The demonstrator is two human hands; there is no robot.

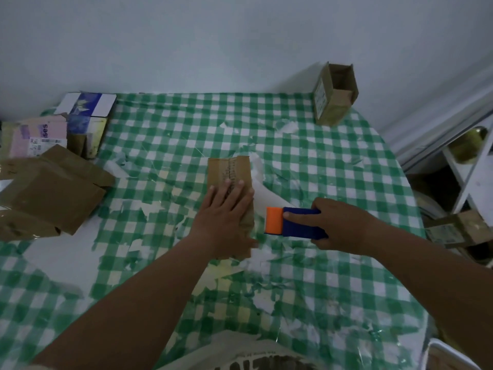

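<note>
White printed shirt [256, 353] at the bottom edge, two bare forearms reaching up to a small cardboard box [228, 169] mid-frame on the checked desk [333, 289]
The left hand [224, 212] lies flat on the near part of the small cardboard box, its grip open with fingers straight and pressing down; the right hand [338, 225] has its grip closed round the blue handle of a tape dispenser [296, 222], whose orange end points at the box's right side, just beside it. A white sheet [266, 193] lies under the box's right edge. Large brown boxes [53, 193] sit at the left edge, a pink packet [37, 137] and a blue-and-white carton [85, 108] behind them in the upper left, and an open brown box [334, 102] against the wall in the upper right
</note>
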